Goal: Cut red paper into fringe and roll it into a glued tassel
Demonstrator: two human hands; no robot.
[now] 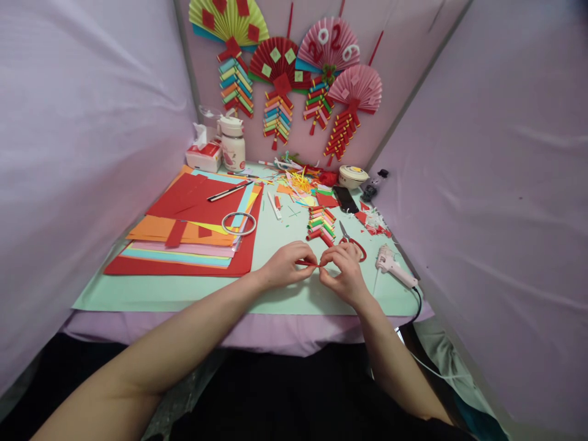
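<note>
My left hand (pixel 288 263) and my right hand (pixel 343 271) meet above the pale green mat (pixel 184 293) near the table's front edge. Both pinch a thin red paper roll (pixel 307 263) that runs between their fingertips. Red-handled scissors (pixel 353 241) lie just behind my right hand. A cluster of small coloured paper rolls (pixel 320 222) sits behind the scissors.
A stack of coloured paper sheets (pixel 193 229) with a tape ring (pixel 239 223) and a pen lies at the left. A glue gun (pixel 394 267) rests at the right edge. Paper scraps, a phone (pixel 345 199), a bowl, a jar and a tissue box stand further back. Paper fans hang on the wall.
</note>
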